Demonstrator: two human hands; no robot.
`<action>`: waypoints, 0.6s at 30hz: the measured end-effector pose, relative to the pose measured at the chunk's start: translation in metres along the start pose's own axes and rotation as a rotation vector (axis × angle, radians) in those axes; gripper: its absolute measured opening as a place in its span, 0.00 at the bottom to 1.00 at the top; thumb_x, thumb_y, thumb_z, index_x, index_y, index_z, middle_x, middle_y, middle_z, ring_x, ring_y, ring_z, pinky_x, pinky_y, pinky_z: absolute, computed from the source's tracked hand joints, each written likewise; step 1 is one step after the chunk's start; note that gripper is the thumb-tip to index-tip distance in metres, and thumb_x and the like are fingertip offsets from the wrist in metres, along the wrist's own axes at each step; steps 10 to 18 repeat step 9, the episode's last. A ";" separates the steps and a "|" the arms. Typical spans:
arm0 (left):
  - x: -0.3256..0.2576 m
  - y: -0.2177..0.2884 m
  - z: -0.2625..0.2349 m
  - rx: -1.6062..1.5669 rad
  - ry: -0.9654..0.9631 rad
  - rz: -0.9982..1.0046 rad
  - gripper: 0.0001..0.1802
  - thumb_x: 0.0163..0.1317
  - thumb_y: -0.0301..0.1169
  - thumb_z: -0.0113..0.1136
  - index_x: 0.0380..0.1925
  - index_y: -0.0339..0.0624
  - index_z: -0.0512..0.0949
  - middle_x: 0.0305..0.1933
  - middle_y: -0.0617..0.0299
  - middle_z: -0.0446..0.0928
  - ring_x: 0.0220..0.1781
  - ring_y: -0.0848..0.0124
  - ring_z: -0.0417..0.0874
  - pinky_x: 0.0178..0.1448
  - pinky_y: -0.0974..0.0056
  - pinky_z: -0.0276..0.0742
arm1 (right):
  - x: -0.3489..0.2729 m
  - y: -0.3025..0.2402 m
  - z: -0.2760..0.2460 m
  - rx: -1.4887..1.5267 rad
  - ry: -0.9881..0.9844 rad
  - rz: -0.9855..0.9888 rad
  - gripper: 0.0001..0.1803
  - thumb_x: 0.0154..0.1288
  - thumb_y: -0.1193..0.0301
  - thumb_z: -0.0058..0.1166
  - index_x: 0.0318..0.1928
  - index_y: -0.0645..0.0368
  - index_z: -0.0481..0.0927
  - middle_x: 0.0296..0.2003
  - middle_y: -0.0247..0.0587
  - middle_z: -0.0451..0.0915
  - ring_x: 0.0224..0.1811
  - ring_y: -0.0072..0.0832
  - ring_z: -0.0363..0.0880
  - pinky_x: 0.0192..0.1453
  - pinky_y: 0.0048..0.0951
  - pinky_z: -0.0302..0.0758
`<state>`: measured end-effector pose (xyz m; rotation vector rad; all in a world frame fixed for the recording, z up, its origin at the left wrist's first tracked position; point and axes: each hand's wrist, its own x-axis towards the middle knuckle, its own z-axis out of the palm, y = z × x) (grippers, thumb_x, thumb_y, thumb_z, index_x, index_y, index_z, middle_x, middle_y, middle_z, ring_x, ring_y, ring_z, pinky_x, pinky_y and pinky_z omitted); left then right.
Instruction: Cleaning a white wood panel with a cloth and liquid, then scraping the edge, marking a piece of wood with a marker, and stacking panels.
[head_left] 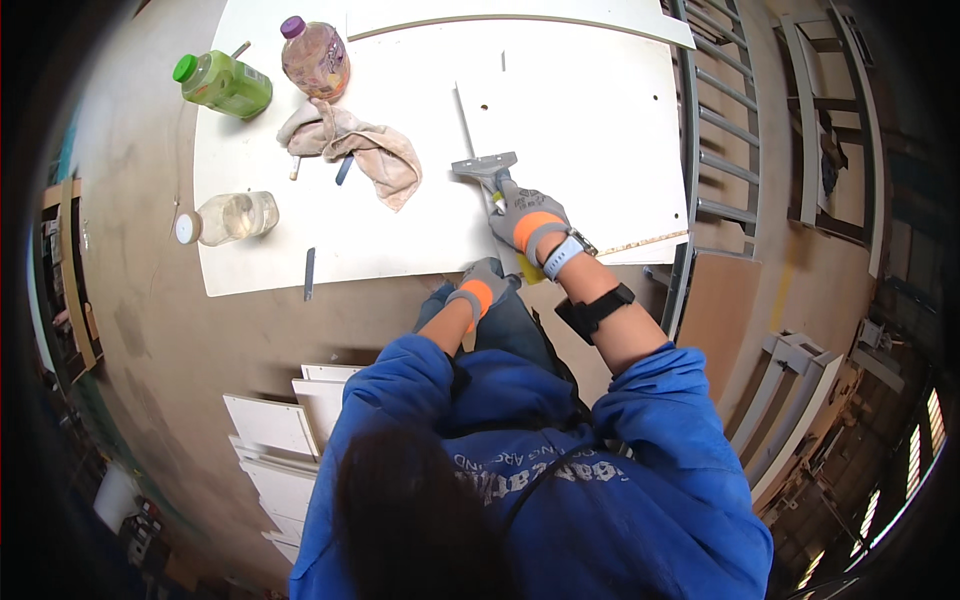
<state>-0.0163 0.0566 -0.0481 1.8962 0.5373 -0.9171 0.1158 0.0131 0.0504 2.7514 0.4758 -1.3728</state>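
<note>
My right hand, in a grey and orange work glove, is closed round the handle of a wide-bladed scraper. The scraper's grey head lies across a narrow pale strip that runs from the white panel's middle to its near edge. At that near edge my left hand, gloved alike, is curled around the strip's near end, its fingers partly hidden. Something yellow shows below my right wrist; its kind is unclear. The large white panel spreads beneath the scraper.
To the left are a crumpled beige cloth, a green-capped bottle, a purple-capped bottle and a clear white-capped bottle. A metal roller conveyor adjoins the right side. White boards are stacked at lower left.
</note>
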 end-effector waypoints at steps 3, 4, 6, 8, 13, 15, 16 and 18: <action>0.018 -0.032 0.014 -0.108 0.035 0.035 0.26 0.49 0.46 0.65 0.42 0.35 0.79 0.44 0.45 0.80 0.49 0.50 0.80 0.54 0.56 0.74 | -0.020 -0.008 0.008 -0.065 0.003 -0.028 0.38 0.60 0.56 0.44 0.71 0.50 0.55 0.46 0.49 0.81 0.48 0.43 0.81 0.53 0.40 0.76; 0.015 -0.026 0.011 -0.118 0.056 0.106 0.27 0.49 0.45 0.65 0.43 0.35 0.79 0.46 0.44 0.80 0.50 0.49 0.79 0.55 0.56 0.74 | -0.017 -0.008 0.004 -0.070 0.001 -0.028 0.38 0.60 0.56 0.44 0.71 0.50 0.55 0.46 0.49 0.81 0.48 0.43 0.81 0.53 0.40 0.76; 0.012 -0.014 -0.003 -0.162 -0.066 0.052 0.30 0.48 0.45 0.66 0.47 0.35 0.78 0.48 0.43 0.79 0.52 0.49 0.78 0.57 0.55 0.73 | -0.007 -0.011 -0.008 -0.071 0.017 -0.051 0.38 0.61 0.55 0.44 0.71 0.50 0.55 0.47 0.49 0.81 0.48 0.44 0.81 0.53 0.40 0.76; 0.010 -0.010 -0.004 0.031 -0.104 -0.014 0.33 0.47 0.46 0.66 0.51 0.37 0.77 0.52 0.43 0.77 0.55 0.49 0.77 0.60 0.56 0.72 | 0.022 -0.024 -0.039 -0.082 0.047 -0.055 0.37 0.61 0.56 0.45 0.70 0.50 0.58 0.46 0.48 0.81 0.49 0.43 0.81 0.53 0.39 0.77; 0.016 -0.006 -0.008 0.024 -0.096 -0.014 0.33 0.47 0.46 0.66 0.51 0.37 0.77 0.52 0.43 0.77 0.55 0.49 0.77 0.60 0.56 0.72 | 0.040 -0.029 -0.053 -0.086 0.057 -0.044 0.36 0.60 0.56 0.46 0.69 0.49 0.58 0.46 0.48 0.81 0.49 0.42 0.81 0.53 0.39 0.77; 0.016 -0.006 -0.008 0.024 -0.096 -0.014 0.33 0.47 0.46 0.66 0.51 0.37 0.77 0.52 0.43 0.77 0.55 0.49 0.77 0.60 0.56 0.72 | 0.040 -0.029 -0.053 -0.086 0.057 -0.044 0.36 0.60 0.56 0.46 0.69 0.49 0.58 0.46 0.48 0.81 0.49 0.42 0.81 0.53 0.39 0.77; 0.016 -0.006 -0.008 0.024 -0.096 -0.014 0.33 0.47 0.46 0.66 0.51 0.37 0.77 0.52 0.43 0.77 0.55 0.49 0.77 0.60 0.56 0.72 | 0.040 -0.029 -0.053 -0.086 0.057 -0.044 0.36 0.60 0.56 0.46 0.69 0.49 0.58 0.46 0.48 0.81 0.49 0.42 0.81 0.53 0.39 0.77; 0.016 -0.006 -0.008 0.024 -0.096 -0.014 0.33 0.47 0.46 0.66 0.51 0.37 0.77 0.52 0.43 0.77 0.55 0.49 0.77 0.60 0.56 0.72 | 0.040 -0.029 -0.053 -0.086 0.057 -0.044 0.36 0.60 0.56 0.46 0.69 0.49 0.58 0.46 0.48 0.81 0.49 0.42 0.81 0.53 0.39 0.77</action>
